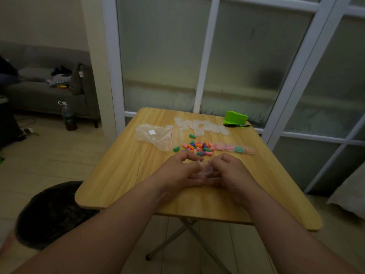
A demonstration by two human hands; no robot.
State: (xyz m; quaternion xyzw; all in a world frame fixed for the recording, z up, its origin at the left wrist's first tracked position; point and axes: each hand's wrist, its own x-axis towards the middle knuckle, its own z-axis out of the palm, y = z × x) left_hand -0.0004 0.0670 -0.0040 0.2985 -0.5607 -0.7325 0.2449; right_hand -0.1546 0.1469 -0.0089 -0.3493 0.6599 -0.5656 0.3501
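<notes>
A small clear plastic case (206, 169) sits between my two hands above the wooden table (122, 175). My left hand (181, 171) and my right hand (229, 169) both pinch it with curled fingers. Just beyond them lies a loose pile of coloured foam earplugs (198, 148) in pink, orange, green and purple. To its right, a row of several closed clear cases (234, 148) holds pink, green and orange plugs. A heap of empty clear cases (201, 126) lies farther back.
A crumpled clear zip bag (156, 136) lies at the left of the pile. A black pen (237, 125) and a green stand (236, 117) sit at the far right. A dark round stool (51, 212) stands at the table's left. Glass door panels rise behind.
</notes>
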